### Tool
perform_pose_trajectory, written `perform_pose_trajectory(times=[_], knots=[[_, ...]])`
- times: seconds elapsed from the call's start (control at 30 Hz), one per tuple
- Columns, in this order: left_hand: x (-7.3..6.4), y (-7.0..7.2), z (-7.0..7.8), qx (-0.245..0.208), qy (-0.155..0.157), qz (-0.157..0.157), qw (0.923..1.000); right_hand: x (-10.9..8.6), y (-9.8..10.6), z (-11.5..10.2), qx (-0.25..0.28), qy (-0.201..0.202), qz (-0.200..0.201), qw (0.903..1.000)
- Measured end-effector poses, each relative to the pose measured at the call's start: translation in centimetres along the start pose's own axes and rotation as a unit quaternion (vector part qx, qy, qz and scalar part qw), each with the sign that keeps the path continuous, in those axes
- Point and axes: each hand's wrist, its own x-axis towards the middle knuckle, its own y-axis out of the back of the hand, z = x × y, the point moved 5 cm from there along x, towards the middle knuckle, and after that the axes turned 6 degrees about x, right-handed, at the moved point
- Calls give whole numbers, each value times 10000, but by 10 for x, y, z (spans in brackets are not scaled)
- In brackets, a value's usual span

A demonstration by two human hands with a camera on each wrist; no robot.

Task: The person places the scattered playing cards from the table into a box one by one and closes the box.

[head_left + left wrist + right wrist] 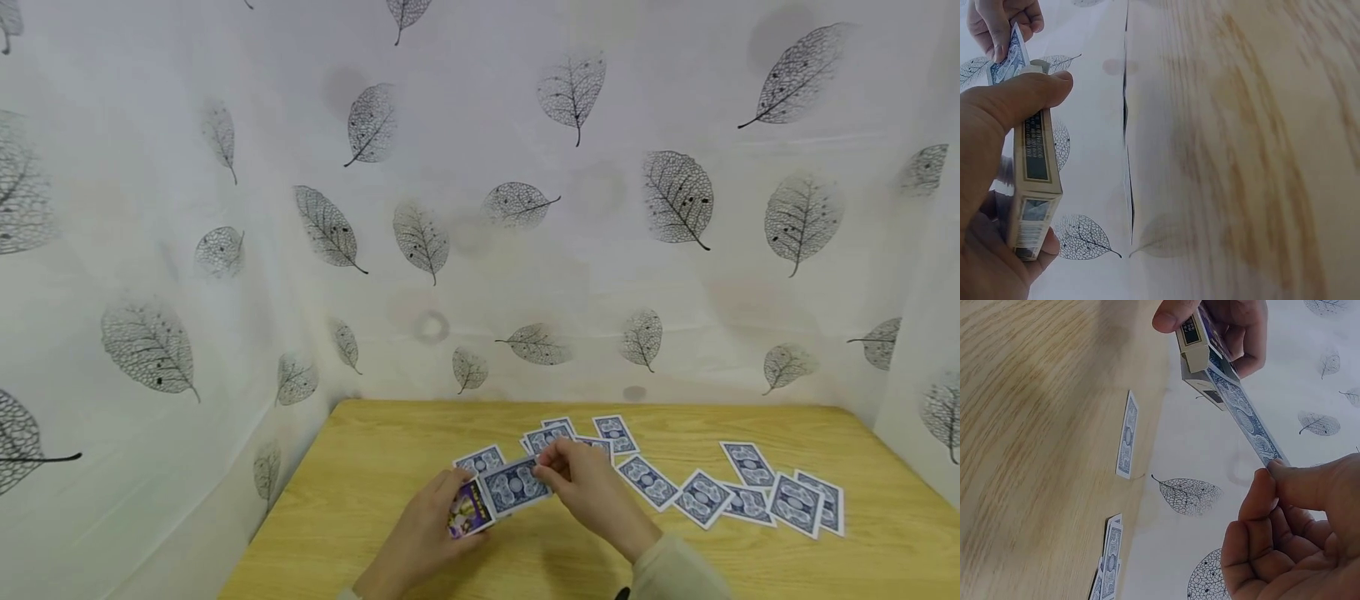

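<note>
My left hand (423,523) grips a small card box (468,510) with a purple picture on its face. The left wrist view shows the thumb along one narrow side of the box (1036,153) and a barcode on its bottom end. From the open mouth of the box sticks a playing card (516,486), its blue patterned back facing up. My right hand (596,493) pinches the outer end of this card between thumb and forefinger. In the right wrist view the inner end of the card (1244,415) is hidden inside the box, beside an open flap (1196,359).
Several playing cards (701,498) lie back up on the wooden table (337,483), some overlapping, behind the hands and to the right. One card (480,460) lies just behind the box. A pale curtain with leaf prints (480,275) hangs along the table's far and left edges.
</note>
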Motion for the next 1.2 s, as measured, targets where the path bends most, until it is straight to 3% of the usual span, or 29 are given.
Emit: perform_pose_trajectory(times=[0.57, 0.83, 1.2], knots=[[2, -1, 2, -31, -100, 113, 9999, 2, 1, 3, 20, -159, 38, 9999], [-2, 2, 0, 103, -123, 367, 9992, 2, -1, -2, 64, 70, 14, 10000], [0, 1, -1, 3, -70, 226, 9997, 0, -2, 2, 0, -8, 99, 10000]])
